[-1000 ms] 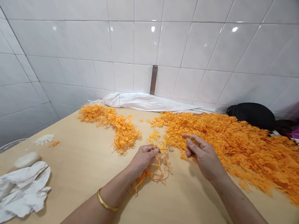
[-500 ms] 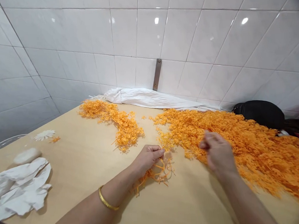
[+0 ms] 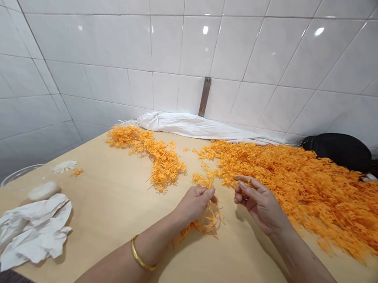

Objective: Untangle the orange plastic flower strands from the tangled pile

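My left hand (image 3: 194, 204), with a gold bangle at the wrist, is closed on a small bunch of orange plastic sprigs (image 3: 206, 222) that rests on the pale wooden table (image 3: 109, 209). Just to its right, my right hand (image 3: 257, 203) hovers palm-up with its fingers loosely curled and apart, nothing visibly held. It sits at the near edge of a large heap of orange sprigs (image 3: 303, 185) spread over the right half of the table. A smaller heap of orange sprigs (image 3: 157, 157) lies beyond the left hand.
Crumpled white cloth (image 3: 32, 234) lies at the table's left edge, with a white lump (image 3: 44, 190), a white flower piece (image 3: 64, 166) and a glass bowl rim (image 3: 18, 173) behind it. A white bag (image 3: 191, 126) lies along the tiled wall; a black bag (image 3: 338, 149) sits far right.
My right hand reached into the large heap with fingers pinched, then came back toward the left hand with fingers apart. The left hand stayed closed on its bunch.
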Demonstrator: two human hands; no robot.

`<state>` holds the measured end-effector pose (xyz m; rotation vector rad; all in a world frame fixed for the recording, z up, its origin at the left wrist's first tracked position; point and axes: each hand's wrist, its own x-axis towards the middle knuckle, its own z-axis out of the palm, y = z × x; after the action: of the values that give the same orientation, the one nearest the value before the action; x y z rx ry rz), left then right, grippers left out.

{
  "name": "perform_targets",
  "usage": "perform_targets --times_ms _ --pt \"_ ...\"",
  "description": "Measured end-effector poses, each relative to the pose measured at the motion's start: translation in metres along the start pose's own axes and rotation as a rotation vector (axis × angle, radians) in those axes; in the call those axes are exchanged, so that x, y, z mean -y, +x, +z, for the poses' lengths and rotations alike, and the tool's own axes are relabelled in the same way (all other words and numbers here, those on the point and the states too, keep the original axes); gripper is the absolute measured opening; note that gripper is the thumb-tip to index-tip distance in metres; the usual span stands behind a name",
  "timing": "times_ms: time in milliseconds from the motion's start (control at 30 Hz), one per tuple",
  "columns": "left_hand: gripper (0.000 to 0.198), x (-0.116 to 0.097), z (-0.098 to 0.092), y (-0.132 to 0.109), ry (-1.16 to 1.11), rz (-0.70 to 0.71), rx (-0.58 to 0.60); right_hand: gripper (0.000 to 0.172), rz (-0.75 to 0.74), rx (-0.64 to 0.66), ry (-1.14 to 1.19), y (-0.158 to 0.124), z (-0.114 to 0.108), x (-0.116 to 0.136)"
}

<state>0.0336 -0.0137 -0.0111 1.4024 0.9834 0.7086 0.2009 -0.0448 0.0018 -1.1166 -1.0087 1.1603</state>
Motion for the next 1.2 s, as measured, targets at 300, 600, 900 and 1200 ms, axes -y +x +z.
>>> perform_targets --times_ms 300,600,900,1200 --pt "0.032 0.013 0.011 0.0 0.103 0.161 -0.006 0.029 -0.509 0.005 -0.949 -0.019 0.038 -0.009" --pt "0.014 0.009 0.005 0.003 -0.526 -0.118 0.081 0.01 -0.564 0.052 -0.796 -0.026 0.036 -0.014" --pt "0.02 0.008 -0.004 0.007 -0.829 -0.19 0.159 0.017 -0.302 0.051 -0.651 -0.022 0.03 -0.017" --pt "0.026 0.015 -0.001 0.01 -0.725 -0.094 0.062 0.013 -0.411 0.097 -0.806 -0.02 0.036 -0.022"
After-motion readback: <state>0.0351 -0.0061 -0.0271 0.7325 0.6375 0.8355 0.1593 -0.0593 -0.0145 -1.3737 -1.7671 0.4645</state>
